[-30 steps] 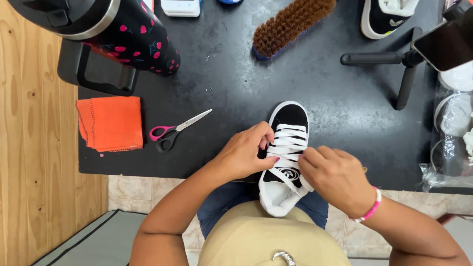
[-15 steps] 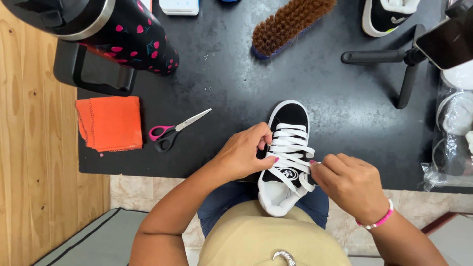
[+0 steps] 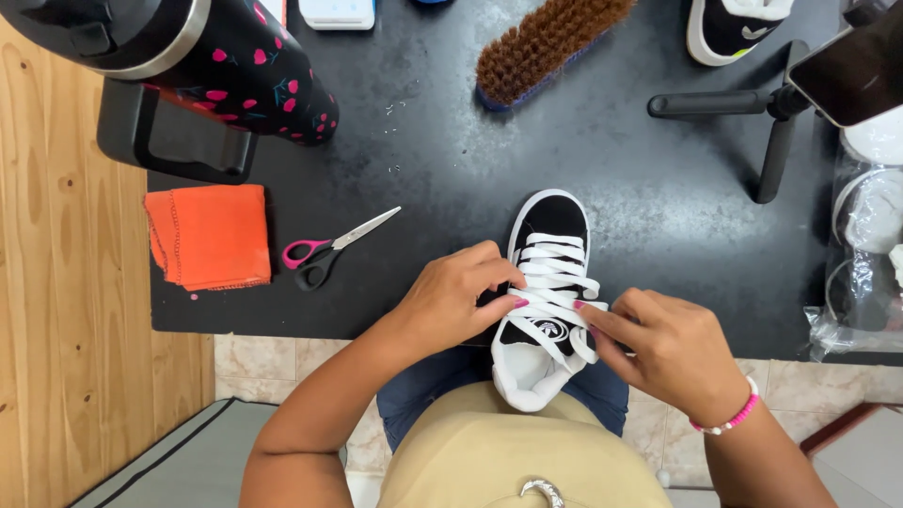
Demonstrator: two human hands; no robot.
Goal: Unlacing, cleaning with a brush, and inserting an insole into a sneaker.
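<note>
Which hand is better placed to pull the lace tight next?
Probably the right hand: its fingertips already pinch the white lace at the sneaker's side, with room to draw outward. The left hand lies against the shoe's other side, seemingly steadying it.

This looks like a small home workbench set up for cleaning and lacing shoes. A black table (image 3: 658, 207) stands against a wood-panelled wall (image 3: 56, 310) over a tiled floor (image 3: 273, 357). On it lie a bristle brush (image 3: 546, 42), scissors (image 3: 334, 249), an orange cloth (image 3: 209, 235) and a big spotted tumbler (image 3: 216, 56). A second shoe (image 3: 738, 26) waits at the far edge, and a phone (image 3: 851, 71) on a small tripod (image 3: 752, 118) faces the bench, with bagged containers (image 3: 865, 254) alongside.
</note>
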